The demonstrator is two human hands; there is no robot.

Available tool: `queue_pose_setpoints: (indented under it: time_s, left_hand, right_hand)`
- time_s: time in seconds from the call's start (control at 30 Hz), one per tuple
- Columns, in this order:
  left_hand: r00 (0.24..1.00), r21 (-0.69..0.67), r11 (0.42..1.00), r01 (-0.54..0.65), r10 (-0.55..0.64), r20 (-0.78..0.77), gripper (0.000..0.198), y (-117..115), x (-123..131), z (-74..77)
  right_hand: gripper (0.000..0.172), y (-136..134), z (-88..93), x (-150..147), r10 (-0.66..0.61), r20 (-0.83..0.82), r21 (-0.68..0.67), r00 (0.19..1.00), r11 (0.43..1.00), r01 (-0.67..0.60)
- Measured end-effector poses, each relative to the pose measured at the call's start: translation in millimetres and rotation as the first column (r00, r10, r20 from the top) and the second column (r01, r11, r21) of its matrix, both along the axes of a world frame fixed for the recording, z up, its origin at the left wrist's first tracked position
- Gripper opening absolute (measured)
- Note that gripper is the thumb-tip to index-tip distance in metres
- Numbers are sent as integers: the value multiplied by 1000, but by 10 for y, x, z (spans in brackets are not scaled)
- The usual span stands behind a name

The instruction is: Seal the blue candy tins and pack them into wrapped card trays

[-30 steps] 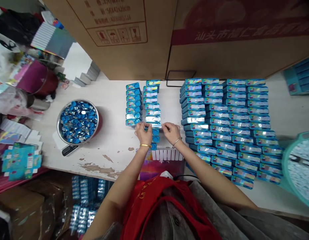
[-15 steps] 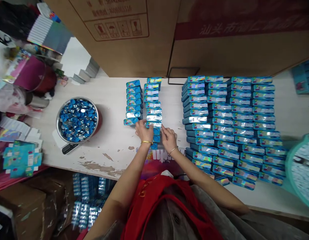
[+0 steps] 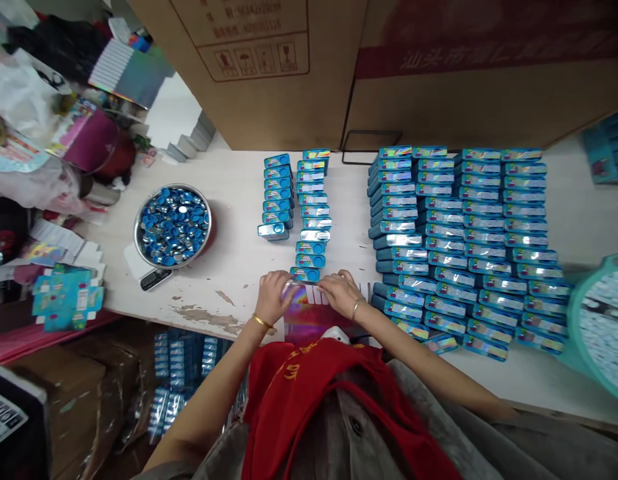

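My left hand [image 3: 272, 295] and my right hand [image 3: 340, 292] are both at the near edge of the white table [image 3: 229, 253], fingers curled on the two ends of a shiny flat sheet [image 3: 305, 303] that lies on a pink stack. Just beyond the hands a column of small blue boxes [image 3: 311, 220] runs away from me, with a shorter column [image 3: 277, 193] to its left. A large block of stacked blue boxes [image 3: 463, 240] fills the table to the right.
A metal bowl of blue caps [image 3: 173, 225] stands at the left, a small black device [image 3: 155, 279] beside it. Big cardboard cartons [image 3: 369, 67] wall off the back. A teal basket [image 3: 599, 327] sits at the far right. Clutter and flat cartons lie at the left.
Both hands have drawn back from the end of the box column to the table's near edge and now grip the shiny sheet. The camera has shifted a little.
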State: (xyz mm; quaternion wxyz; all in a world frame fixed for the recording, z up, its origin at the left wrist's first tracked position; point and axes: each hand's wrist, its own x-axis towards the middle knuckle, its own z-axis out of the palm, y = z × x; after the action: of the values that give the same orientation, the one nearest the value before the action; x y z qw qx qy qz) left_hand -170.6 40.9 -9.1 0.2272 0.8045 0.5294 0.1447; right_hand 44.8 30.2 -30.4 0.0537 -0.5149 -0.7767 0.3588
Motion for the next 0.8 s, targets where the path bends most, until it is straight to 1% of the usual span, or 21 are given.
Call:
queue_pose_setpoints:
  time_s: [0.03,0.07,0.13,0.2,0.3,0.4,0.47,0.53,0.57,0.6,0.63,0.67,0.7,0.73,0.77,0.8]
  left_hand:
    - [995,16,997,74,-73,-66,22,-91,-33,8]
    - [986,33,992,122,-117,-122,23,-160,-55,7]
    - [972,71,986,150,-134,-195,24,-233,-74,-14]
    - [970,102,984,145,-121,-211,27,-239,-77,-44]
    - [971,123,981,153,-126,-202,29,-218,-71,-80]
    - [970,127,977,173,-146,-195,25,-295,-65,-60]
    - [970,97,973,208,-193,-149,18,-416,-63,17]
    - [976,48,975,217,-216,-33,12,-542,-53,144]
    - [983,26,984,173,-175,53,10,-585,-40,216]
    - [985,2,997,82,-81,153,9,-602,-18,285]
    - [964,-33,998,-53,60,260,9,-590,14,343]
    - [904,-86,974,-210,227,361,10,-545,58,383]
    - [806,-160,922,-353,386,448,12,-470,114,400]
    - [687,-248,857,-452,512,516,14,-373,180,392]
    - [567,-337,796,-503,598,566,16,-261,254,360]
    - [464,-415,749,-516,652,599,19,-146,334,309]
  right_hand:
    - [31,-11,11,-8,16,-36,29,999,999,-15]
    - [31,-14,22,-14,30,-72,51,997,998,-26]
    - [31,-7,39,-21,42,-131,63,991,997,-34]
    - [30,7,48,-30,26,-172,31,985,999,-21]
    - [29,23,39,-40,-43,-187,-52,981,998,33]
    - [28,28,-8,-30,-98,-145,-87,984,992,86]
    - [28,22,-58,-13,-114,-104,-84,988,991,105]
    - [27,11,-112,4,-126,-67,-81,990,989,121]
    - [26,3,-137,11,-135,-54,-83,989,988,130]
    - [26,-6,-158,17,-146,-41,-85,988,986,143]
    - [26,-15,-173,22,-161,-29,-86,987,984,158]
    - [27,-26,-181,27,-176,-16,-83,984,981,174]
    - [28,-36,-182,32,-196,-14,-77,980,978,195]
    - [31,-47,-175,38,-224,-32,-69,974,973,221]
    - [35,-56,-161,44,-258,-78,-63,963,965,253]
    - [39,-64,-142,49,-298,-152,-63,942,955,291]
